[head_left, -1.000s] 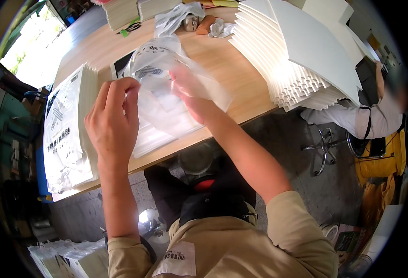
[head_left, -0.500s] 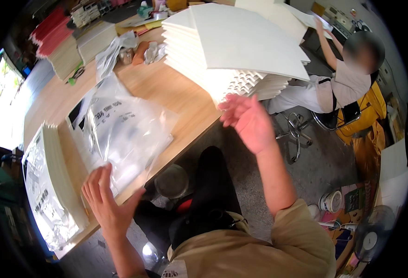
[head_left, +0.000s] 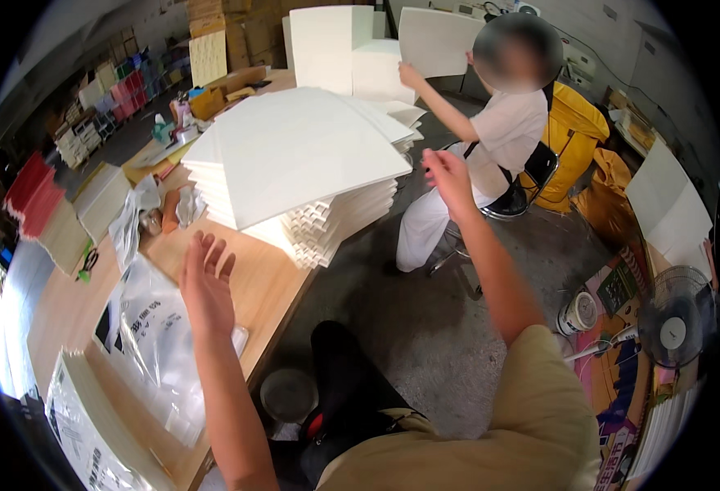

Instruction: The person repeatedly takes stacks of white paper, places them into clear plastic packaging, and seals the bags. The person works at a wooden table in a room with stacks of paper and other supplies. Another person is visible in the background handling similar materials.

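Observation:
A tall stack of large white sheets (head_left: 303, 155) stands on the wooden table, its layers fanned at different angles. My left hand (head_left: 207, 286) is raised over the table in front of the stack, fingers apart and holding nothing. My right hand (head_left: 452, 182) hangs in the air to the right of the stack, not touching it, with its fingers loosely bent and nothing seen in them. A clear plastic bag with dark print (head_left: 151, 327) lies flat on the table, partly hidden behind my left forearm. Left of it sits a plastic-wrapped block of sheets (head_left: 90, 417).
Across from me, a seated person (head_left: 511, 123) holds up a white board (head_left: 434, 41). Scissors (head_left: 88, 263), an orange roll (head_left: 172, 209) and red-topped stacks (head_left: 37, 196) are at the left. A bucket (head_left: 577, 313) and a fan (head_left: 672, 327) stand at the right.
My view has turned up and right. My left hand has left the plastic bag's near edge and risen toward the stack. My right hand has moved outward, away from the stack's corner.

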Motion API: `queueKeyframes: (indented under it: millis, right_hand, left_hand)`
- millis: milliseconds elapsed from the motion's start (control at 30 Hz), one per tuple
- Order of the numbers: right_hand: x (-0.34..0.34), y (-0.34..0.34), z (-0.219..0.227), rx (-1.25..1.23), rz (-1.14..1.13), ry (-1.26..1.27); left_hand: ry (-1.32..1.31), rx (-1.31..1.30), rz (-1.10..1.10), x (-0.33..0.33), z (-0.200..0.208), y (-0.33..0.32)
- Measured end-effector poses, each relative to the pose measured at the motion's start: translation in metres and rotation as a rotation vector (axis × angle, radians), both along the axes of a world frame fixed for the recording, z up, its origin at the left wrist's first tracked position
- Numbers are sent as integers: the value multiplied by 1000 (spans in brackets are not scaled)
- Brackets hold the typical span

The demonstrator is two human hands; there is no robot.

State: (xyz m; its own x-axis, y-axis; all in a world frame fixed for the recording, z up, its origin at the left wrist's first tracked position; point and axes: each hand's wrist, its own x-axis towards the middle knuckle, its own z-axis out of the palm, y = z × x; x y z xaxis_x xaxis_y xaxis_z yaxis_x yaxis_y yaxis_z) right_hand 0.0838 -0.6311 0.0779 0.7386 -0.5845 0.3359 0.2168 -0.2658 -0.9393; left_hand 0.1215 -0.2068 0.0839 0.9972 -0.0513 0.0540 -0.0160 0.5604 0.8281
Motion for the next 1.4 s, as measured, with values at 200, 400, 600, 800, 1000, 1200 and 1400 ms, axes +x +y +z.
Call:
queueKeyframes:
  millis: [200,400,600,800,1000,1200,1400]
  right_hand:
    - [21,-2,56,158,419,453]
    - [30,-5,65,130,559,533]
    - [16,-7,70,181,601,485]
    - [27,-8,61,671,764,502]
    - [36,9,67,349,653,547]
    - [-5,46,103,15,520,525]
    - [-42,75,95,-125,605,248]
  left_hand:
    - [182,285,-345,68,35,-16]
    - [116,534,-275,62,61,-40]
    - [-44,632,-328,53,47,-23]
    - [175,159,-436,37,42,-30]
    - [131,334,-397,56,51,-44]
    - [-22,434,-304,14,66,-40]
    - [-299,377,-236,-23,41,-61]
